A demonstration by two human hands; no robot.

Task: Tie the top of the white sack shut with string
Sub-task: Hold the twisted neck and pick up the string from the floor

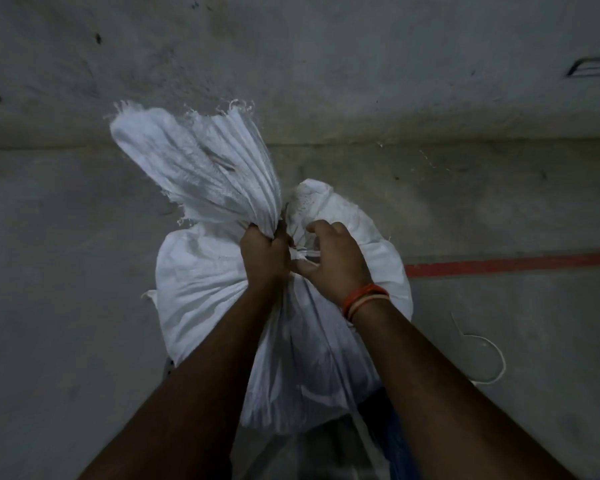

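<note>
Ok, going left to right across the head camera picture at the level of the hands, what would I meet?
Left hand gripping the gathered sack neck → string wrapped at the neck → right hand → wristbands → red floor line.

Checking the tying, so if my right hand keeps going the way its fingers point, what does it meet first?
Probably the string at the gathered neck of the white sack, just past the right hand; depth is unclear.

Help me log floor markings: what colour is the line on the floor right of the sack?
Red line, clearest in the head view.
</note>
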